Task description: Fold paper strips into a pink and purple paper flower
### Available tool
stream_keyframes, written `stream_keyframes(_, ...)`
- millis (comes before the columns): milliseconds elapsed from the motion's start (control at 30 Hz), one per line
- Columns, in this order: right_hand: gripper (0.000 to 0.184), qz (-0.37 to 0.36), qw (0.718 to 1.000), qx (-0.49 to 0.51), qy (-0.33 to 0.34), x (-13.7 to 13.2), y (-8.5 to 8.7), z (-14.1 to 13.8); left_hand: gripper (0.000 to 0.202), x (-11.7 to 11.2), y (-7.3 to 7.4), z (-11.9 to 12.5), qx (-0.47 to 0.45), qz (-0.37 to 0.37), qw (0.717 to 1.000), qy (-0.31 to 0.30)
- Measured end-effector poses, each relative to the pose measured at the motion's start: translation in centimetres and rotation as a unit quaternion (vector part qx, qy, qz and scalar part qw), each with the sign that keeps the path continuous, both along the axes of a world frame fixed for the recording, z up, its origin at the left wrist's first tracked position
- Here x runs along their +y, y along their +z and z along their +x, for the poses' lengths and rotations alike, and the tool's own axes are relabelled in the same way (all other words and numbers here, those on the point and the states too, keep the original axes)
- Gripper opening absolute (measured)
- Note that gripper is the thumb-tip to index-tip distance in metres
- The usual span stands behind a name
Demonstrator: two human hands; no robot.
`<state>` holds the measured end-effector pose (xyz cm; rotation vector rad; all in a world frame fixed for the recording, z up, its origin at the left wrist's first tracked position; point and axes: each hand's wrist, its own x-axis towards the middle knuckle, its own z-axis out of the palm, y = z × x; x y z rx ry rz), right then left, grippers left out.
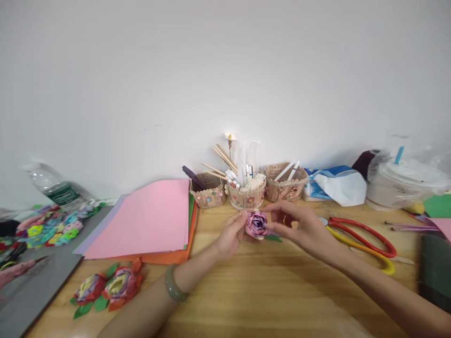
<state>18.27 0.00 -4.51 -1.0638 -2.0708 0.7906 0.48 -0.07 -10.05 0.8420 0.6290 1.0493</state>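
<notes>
In the middle of the head view, a purple and pink paper rose (256, 224) is held just above the table by my left hand (230, 234). The fingers of that hand close on the rose's left side, and a green bangle rings its wrist. My right hand (299, 225) is at the rose's right edge. Its thumb and index finger are apart, their tips close to the petals; whether they touch is unclear. A bit of green paper (274, 238) lies under the right thumb. Two red paper flowers with yellow centres (120, 285) lie at the left front.
Behind the hands stand several decorated baskets (245, 197) with sticks and pens. Coloured paper sheets (151, 220) lie left, near a water bottle (58, 188). Scissors (366, 237), a tissue pack (333, 183), a lidded cup (398, 183) and a dark phone-like object (435, 272) are right.
</notes>
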Motion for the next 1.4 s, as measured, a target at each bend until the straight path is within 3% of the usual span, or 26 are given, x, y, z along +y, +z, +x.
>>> stream_keyframes(100,0.035,-0.019,0.998,0.031,-0.050,0.6,0.3,0.7,0.054,0.2,-0.4,0.0,0.033,0.000,0.999,-0.012)
stream_keyframes(267,0.070,0.071,0.991,-0.110,0.026,-0.1,-0.6,0.6,0.062,0.2,-0.9,0.2,0.113,0.056,0.992,-0.009)
stream_keyframes(367,0.043,0.087,0.986,-0.140,0.018,-1.2,-1.7,0.1,0.061,-0.2,-0.5,0.2,0.185,0.108,0.977,0.014)
stream_keyframes(433,0.037,0.079,0.987,-0.139,0.013,-1.9,-2.3,-0.1,0.060,-0.3,0.0,0.2,0.222,0.145,0.964,0.028)
stream_keyframes(600,0.041,0.008,0.983,-0.181,0.030,-3.9,-2.7,0.1,0.062,0.3,0.9,-0.4,0.249,0.147,0.957,0.018)
stream_keyframes(733,0.054,-0.021,0.977,-0.207,0.052,-4.6,-2.5,0.8,0.056,0.9,1.6,-1.3,0.236,0.150,0.959,0.050)
stream_keyframes(867,0.052,-0.033,0.980,-0.192,0.039,-4.5,-2.4,1.6,0.047,0.5,2.3,-2.8,0.260,0.140,0.953,0.073)
stream_keyframes(1000,0.049,-0.026,0.980,-0.193,0.044,-4.6,-2.7,2.3,0.035,-1.2,3.2,-4.7,0.302,0.124,0.940,0.103)
stream_keyframes(1167,0.055,-0.010,0.976,-0.215,0.045,-4.9,-3.4,2.5,0.023,-5.1,3.5,-6.2,0.376,0.092,0.916,0.104)
stream_keyframes(1300,0.060,-0.001,0.975,-0.216,0.044,-5.0,-3.4,1.6,0.026,-9.0,2.8,-6.2,0.410,0.092,0.907,-0.019)
stream_keyframes(1400,0.055,0.012,0.970,-0.236,0.050,-5.1,-3.4,0.7,0.029,-11.3,3.2,-5.5,0.472,0.124,0.867,-0.095)
